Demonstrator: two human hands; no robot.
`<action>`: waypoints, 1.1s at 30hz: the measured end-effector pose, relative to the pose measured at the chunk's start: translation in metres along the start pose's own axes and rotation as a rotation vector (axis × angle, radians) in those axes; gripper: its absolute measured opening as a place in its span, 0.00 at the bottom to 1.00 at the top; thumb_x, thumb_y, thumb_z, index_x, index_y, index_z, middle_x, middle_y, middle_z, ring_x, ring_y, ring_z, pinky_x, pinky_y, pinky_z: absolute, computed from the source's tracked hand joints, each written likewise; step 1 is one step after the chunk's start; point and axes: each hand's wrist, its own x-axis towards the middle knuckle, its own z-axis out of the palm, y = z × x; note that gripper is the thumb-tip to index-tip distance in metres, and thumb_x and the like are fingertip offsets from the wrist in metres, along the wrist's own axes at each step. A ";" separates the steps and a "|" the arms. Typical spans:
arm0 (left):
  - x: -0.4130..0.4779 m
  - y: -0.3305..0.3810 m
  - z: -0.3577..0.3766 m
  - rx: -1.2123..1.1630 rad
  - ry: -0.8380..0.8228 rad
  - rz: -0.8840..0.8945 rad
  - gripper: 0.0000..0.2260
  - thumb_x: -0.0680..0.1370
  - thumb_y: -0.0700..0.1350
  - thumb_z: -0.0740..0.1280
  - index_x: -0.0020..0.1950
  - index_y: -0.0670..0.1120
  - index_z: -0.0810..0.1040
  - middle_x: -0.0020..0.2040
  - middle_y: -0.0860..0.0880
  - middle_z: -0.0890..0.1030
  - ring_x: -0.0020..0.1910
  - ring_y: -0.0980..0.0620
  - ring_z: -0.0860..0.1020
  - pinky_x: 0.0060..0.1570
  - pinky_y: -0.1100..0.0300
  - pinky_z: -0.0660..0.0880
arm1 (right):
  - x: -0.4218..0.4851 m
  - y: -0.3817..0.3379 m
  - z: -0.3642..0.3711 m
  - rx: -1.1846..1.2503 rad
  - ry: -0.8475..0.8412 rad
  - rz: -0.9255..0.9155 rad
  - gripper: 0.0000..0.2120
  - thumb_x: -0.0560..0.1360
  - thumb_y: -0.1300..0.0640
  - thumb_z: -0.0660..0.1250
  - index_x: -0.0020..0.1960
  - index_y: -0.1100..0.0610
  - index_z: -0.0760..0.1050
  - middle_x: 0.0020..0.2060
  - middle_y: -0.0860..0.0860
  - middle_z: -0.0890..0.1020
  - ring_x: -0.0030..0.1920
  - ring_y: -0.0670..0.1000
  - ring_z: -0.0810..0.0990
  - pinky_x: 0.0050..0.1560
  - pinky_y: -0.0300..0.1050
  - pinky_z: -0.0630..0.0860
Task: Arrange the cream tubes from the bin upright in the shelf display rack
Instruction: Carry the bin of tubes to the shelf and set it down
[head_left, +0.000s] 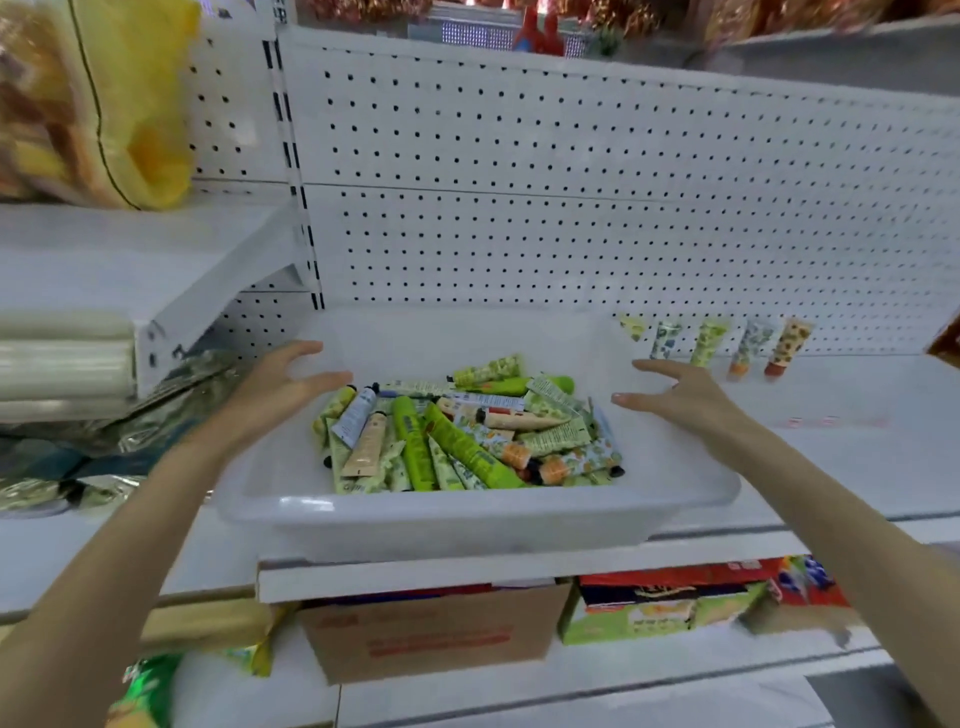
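On the shelf (831, 441): translucent bin (467, 514) at front edge.
Left hand (280, 384): fingers spread, empty, at bin's left rim.
Right hand (675, 395): fingers spread, empty, at right rim.
Cream tubes (441, 436): heaped in bin; five more upright by pegboard (519, 208).
Print: unreadable blur.

looks like a shop: white pegboard-backed retail shelving (571, 218), packaged snacks (78, 104) up top, stock boxes (431, 634) below

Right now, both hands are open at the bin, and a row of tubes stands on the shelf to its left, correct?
No: the head view shows the row of tubes standing to the right of the bin. The left hand and right hand are open.
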 end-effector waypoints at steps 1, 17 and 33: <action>0.007 0.001 0.001 0.005 -0.007 -0.007 0.28 0.73 0.53 0.71 0.71 0.50 0.69 0.74 0.48 0.64 0.71 0.46 0.64 0.60 0.55 0.63 | 0.007 0.000 0.002 -0.005 -0.016 0.002 0.32 0.68 0.47 0.75 0.70 0.50 0.69 0.73 0.49 0.64 0.72 0.53 0.63 0.67 0.50 0.64; 0.057 0.005 0.011 0.285 -0.017 -0.011 0.36 0.69 0.69 0.61 0.75 0.56 0.62 0.78 0.49 0.54 0.76 0.48 0.54 0.71 0.47 0.54 | 0.078 -0.005 0.020 -0.251 -0.009 -0.120 0.43 0.68 0.41 0.72 0.76 0.50 0.56 0.72 0.59 0.60 0.71 0.60 0.61 0.67 0.55 0.63; 0.071 0.025 0.027 0.402 -0.143 0.139 0.39 0.69 0.75 0.53 0.75 0.57 0.60 0.76 0.50 0.60 0.74 0.48 0.59 0.71 0.49 0.56 | 0.092 -0.038 0.032 -0.403 -0.187 -0.419 0.22 0.73 0.45 0.68 0.63 0.55 0.75 0.62 0.52 0.77 0.63 0.53 0.73 0.60 0.44 0.68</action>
